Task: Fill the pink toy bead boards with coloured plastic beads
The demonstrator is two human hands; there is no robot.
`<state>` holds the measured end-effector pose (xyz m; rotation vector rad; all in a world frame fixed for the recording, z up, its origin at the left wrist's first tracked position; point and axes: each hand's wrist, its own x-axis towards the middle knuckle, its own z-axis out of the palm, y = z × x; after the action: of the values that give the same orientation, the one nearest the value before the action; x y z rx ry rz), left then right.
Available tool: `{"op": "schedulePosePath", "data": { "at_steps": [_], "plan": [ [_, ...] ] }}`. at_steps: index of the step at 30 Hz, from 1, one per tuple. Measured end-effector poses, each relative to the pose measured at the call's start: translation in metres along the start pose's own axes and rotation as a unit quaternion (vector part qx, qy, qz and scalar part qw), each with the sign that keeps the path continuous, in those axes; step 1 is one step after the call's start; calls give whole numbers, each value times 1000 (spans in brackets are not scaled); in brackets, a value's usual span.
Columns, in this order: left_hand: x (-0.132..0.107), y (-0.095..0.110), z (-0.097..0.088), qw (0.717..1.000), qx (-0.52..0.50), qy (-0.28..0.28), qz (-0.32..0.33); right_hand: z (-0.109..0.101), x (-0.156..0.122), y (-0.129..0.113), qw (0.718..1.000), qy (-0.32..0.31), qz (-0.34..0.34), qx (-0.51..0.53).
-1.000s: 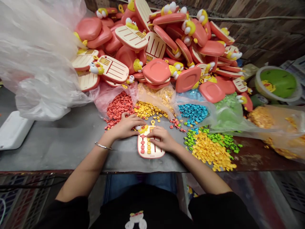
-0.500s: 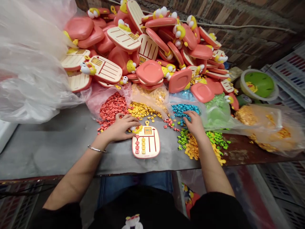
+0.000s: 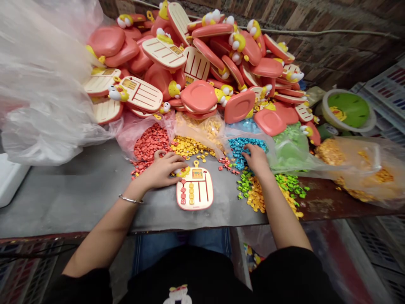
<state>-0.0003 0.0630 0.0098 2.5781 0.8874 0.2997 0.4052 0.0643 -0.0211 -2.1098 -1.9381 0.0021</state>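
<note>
Left hand (image 3: 161, 172) loosely curled, fingertips against the yellow duck head (image 3: 182, 171) at the top corner of a cream slotted toy board (image 3: 194, 192), flat on the grey worktop (image 3: 79, 202). Right hand (image 3: 255, 159) half open, fingers down among loose blue tiles (image 3: 242, 145); any grip on them impossible to make out.

The left grip (image 3: 161, 171) is lying palm down with its fingers (image 3: 171, 159) curving slightly forward, while the left forearm (image 3: 101, 238) is slanting in from the lower left, its wrist sitting low and relaxed. Well to the right of that grip, the right grip (image 3: 256, 159) is angling downward, its fingers spread and pointing away from the body, and the right forearm (image 3: 280, 211) is running nearly straight up toward it
</note>
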Motion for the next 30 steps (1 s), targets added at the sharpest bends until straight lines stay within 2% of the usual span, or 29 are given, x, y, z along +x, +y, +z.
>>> {"op": "schedulePosePath", "data": {
  "at_steps": [4, 7, 9, 11, 13, 15, 19, 24, 30],
  "plan": [
    [0, -1, 1, 1000, -4, -5, -3, -14, -18, -12, 994, 79, -38, 72],
    [0, -1, 1, 1000, -5, -10, -5, -24, -41, -39, 977, 116, -53, 173],
    [0, -1, 1, 1000, -4, -13, -4, -26, -56, -64, 963, 87, -69, 246],
    [0, 0, 0, 1000, -1, -13, -3, -22, -67, -88, 948, 19, -122, 293],
    [-1, 0, 0, 1000, 1, -12, -1, -12, -70, -108, 934, -41, -194, 299],
    [-1, 1, 0, 1000, -1, -10, -1, -1, -67, -121, 927, -63, -239, 283],
    [0, 0, 1, 1000, -4, -14, -3, 10, -60, -125, 931, -78, -238, 266],
    [0, -4, 3, 1000, 0, -16, -1, 2, -70, -121, 902, -154, -255, 313],
    [0, -3, 3, 1000, -2, -17, 1, 10, -83, -137, 897, -116, -261, 338]
  ]
}}
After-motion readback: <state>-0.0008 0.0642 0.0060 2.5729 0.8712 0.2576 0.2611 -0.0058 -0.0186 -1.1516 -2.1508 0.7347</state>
